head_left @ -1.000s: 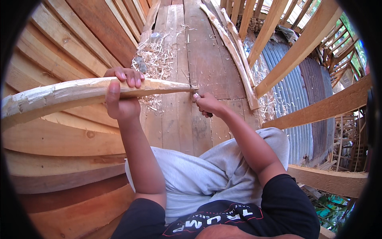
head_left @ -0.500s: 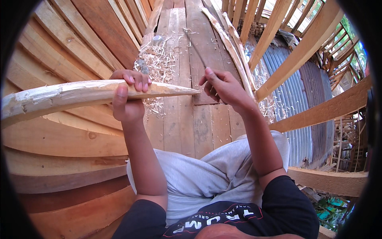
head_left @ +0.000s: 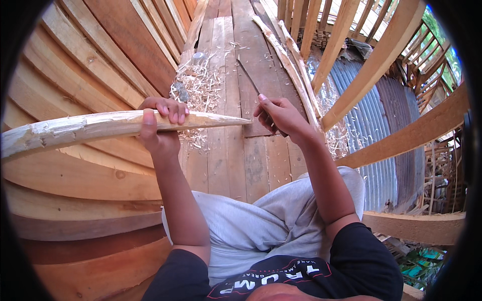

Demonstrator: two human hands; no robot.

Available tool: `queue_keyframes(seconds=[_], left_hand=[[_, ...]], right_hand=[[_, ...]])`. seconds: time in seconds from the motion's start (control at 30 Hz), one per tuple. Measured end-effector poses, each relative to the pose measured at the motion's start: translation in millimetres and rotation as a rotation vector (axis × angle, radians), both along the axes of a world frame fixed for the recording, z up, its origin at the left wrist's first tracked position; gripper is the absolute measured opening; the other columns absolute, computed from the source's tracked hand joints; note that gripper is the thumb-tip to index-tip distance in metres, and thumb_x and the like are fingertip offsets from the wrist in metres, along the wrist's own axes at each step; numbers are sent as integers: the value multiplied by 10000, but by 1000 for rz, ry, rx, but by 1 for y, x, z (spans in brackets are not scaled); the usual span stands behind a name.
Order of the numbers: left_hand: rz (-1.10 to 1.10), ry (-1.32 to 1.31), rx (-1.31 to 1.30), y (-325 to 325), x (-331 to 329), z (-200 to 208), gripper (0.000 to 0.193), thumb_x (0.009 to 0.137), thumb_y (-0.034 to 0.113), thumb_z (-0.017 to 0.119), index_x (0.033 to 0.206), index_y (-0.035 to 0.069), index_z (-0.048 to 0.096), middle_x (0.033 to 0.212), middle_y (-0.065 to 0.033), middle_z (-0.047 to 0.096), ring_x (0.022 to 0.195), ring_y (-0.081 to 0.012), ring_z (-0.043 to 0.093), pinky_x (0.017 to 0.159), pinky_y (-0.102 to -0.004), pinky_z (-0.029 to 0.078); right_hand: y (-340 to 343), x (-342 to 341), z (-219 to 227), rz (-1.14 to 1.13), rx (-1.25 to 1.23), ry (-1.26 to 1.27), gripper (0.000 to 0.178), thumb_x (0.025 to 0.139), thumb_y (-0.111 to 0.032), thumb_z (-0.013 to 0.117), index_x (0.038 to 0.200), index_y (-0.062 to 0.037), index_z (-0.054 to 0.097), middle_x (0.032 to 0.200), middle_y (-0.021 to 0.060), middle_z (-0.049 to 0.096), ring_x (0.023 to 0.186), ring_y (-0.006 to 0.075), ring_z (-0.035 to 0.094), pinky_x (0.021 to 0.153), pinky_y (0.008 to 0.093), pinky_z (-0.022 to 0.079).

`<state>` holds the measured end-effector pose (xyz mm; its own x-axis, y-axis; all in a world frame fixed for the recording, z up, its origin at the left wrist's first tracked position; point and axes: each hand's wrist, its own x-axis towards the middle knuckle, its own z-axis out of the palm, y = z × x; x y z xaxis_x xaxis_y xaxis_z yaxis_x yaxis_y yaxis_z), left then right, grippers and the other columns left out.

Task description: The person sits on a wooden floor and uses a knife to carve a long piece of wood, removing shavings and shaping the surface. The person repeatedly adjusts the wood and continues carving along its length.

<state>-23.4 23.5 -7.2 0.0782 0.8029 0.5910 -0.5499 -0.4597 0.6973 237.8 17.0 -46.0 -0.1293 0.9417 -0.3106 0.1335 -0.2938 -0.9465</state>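
Note:
A long pale wooden pole [head_left: 90, 128], peeled and tapering to a point, reaches in from the left rim and lies across in front of me. My left hand [head_left: 163, 125] is wrapped round it a little back from the tip, thumb on the near side and fingers over the far side. Just right of the tip, my right hand [head_left: 276, 116] is closed on a knife [head_left: 248, 75] with a long, thin dark blade that points away and slightly left. The fingers hide its handle. The blade is apart from the wood.
Curled wood shavings [head_left: 203, 85] and a small clear cup [head_left: 199, 57] lie on the plank floor [head_left: 226, 160]. Two peeled poles [head_left: 283, 55] rest beyond my right hand. Stacked boards [head_left: 85, 170] line the left; wooden posts [head_left: 371, 65] and corrugated metal sheets [head_left: 371, 130] stand right.
The pole's held part and my left hand sit slightly lower in view. My right hand has shifted slightly down and right, and the knife blade is tilted more to the left.

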Motion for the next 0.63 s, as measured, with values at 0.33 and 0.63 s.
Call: queue_keyframes(seconds=[0.33,0.63], left_hand=[[75,-63,-98,-7,5,9,302,832,373,544,776,89,456,634,-43,434,612,-169,439,694,-347,395],[52,-37,-92,-6,3,11,308,828,383,551,777,92,461,632,-44,438,619,-171,444,712,-353,395]], right_hand=[[-2,-4,-1,55,-15,-57,467,990,-410,404,802,-28,599,563,6,491,454,79,443,414,240,357],[-1,-2,-7,74,-19,-66,472,989,-419,399,805,-38,609,567,4,500,448,79,447,411,239,360]])
